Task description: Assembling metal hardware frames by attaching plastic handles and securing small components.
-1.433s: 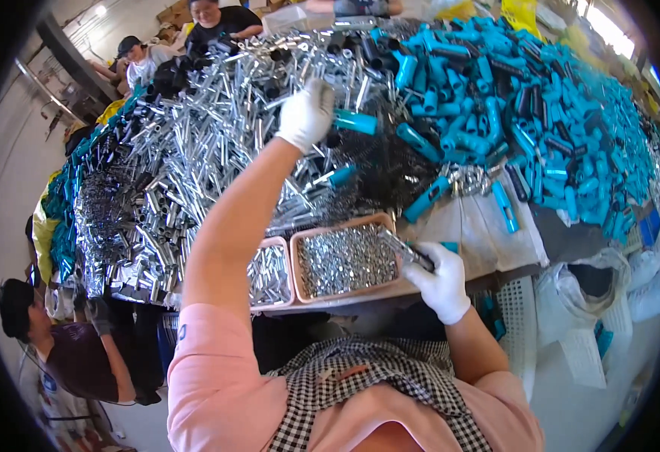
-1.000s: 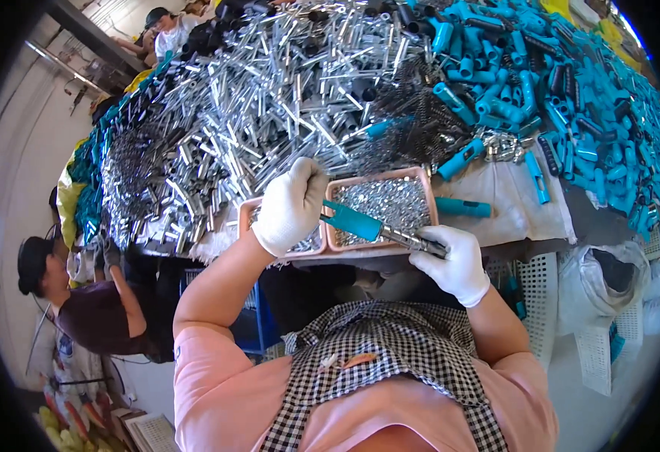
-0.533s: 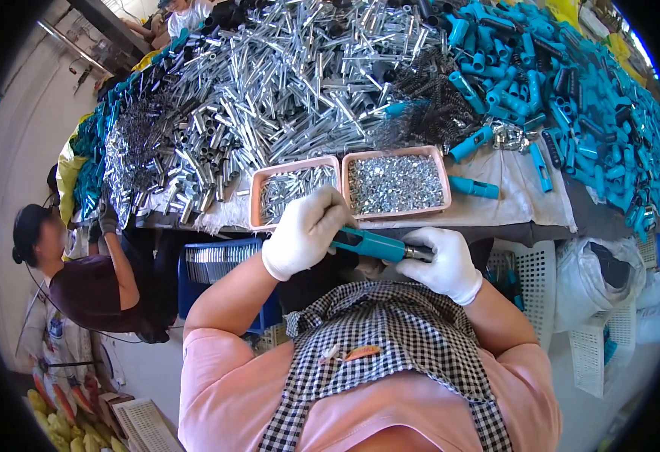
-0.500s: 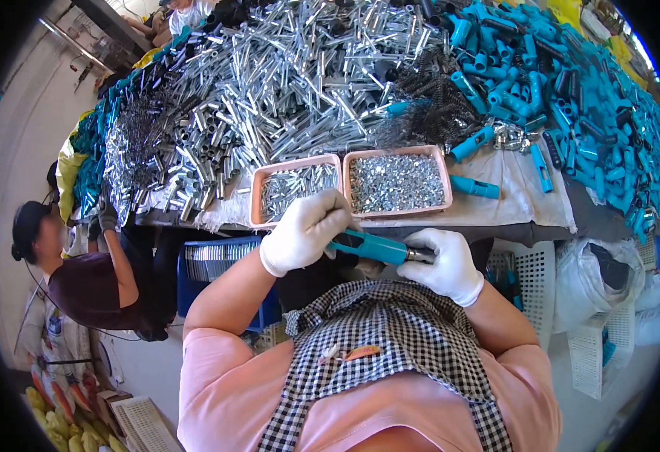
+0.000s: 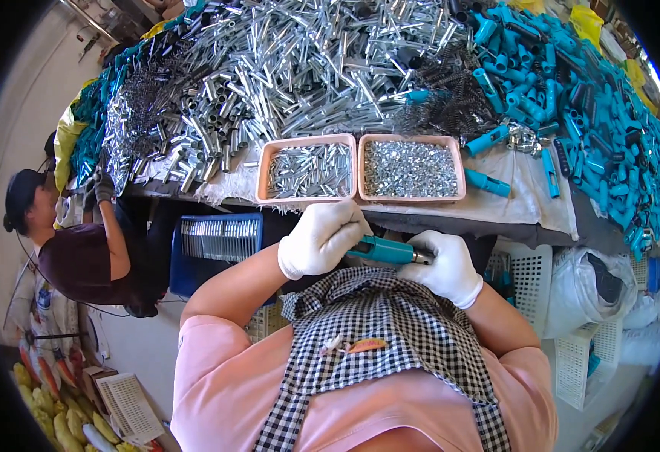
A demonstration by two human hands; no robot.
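Between my hands, in front of my chest, a teal plastic tube [image 5: 386, 249] lies nearly level. My left hand [image 5: 321, 239] wears a white glove and is closed round its left end, hiding most of the dark part there. At the tube's right end a metal tip [image 5: 421, 258] shows. My right hand [image 5: 444, 268], gloved in white too, has its fingers closed at that tip. Just beyond my hands, on the table edge, are two pink trays: the left tray [image 5: 261, 178] with small metal pins, the right tray [image 5: 462, 172] with tiny shiny metal pieces.
A heap of metal rods and tubes [image 5: 292, 68] covers the table's middle. Dark springs [image 5: 462, 94] lie beside it, with a pile of teal tubes [image 5: 609, 128] on the right. At left, a co-worker [image 5: 81, 252] wears dark gloves. Below the table are a blue crate [image 5: 183, 279] and white baskets [image 5: 532, 282].
My left hand has come nearer my right and now covers more of the tube's dark end. Both hands sit farther from the trays. The whole view has shifted slightly.
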